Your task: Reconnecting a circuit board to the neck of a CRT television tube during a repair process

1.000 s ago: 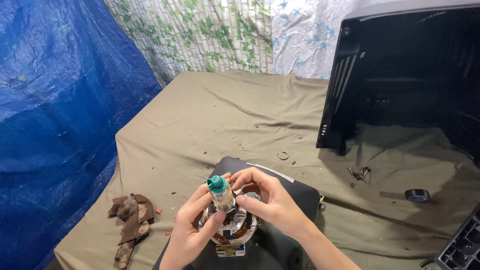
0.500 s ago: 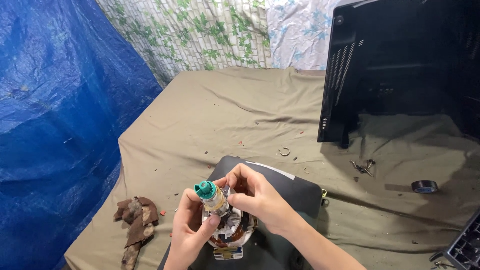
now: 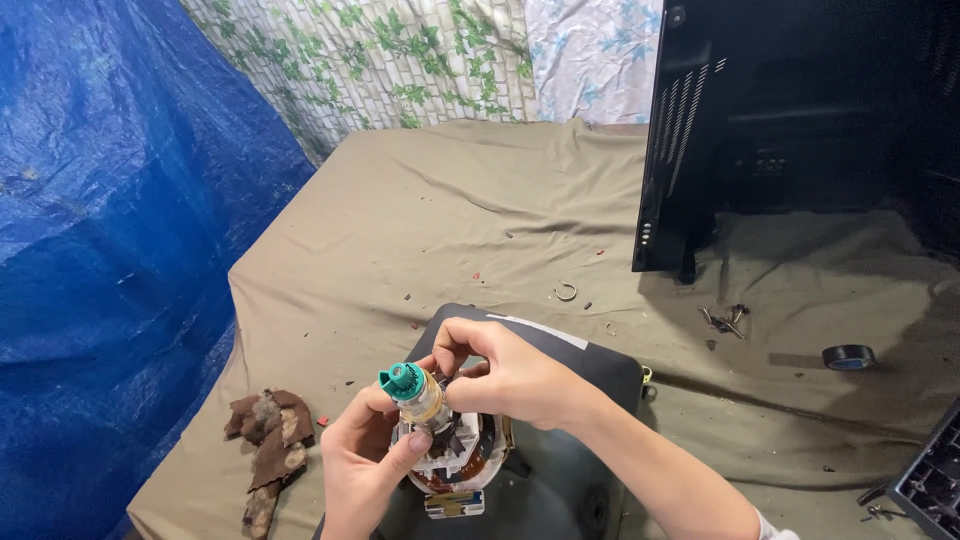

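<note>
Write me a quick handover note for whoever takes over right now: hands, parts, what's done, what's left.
Left hand: grips the small motor from the side and below.
Right hand: fingers pinch at the shaft under the green gear.
Motor sits over a dark case on the cloth-covered table.
Nearby: loose screws, metal ring, black tape roll, rusty scraps.
Done: motor is out and in hand.
Left: green gear still on the shaft.

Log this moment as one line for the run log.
left hand grips motor from below | right hand fingers at its shaft below green cap | over dark case on cloth
</note>
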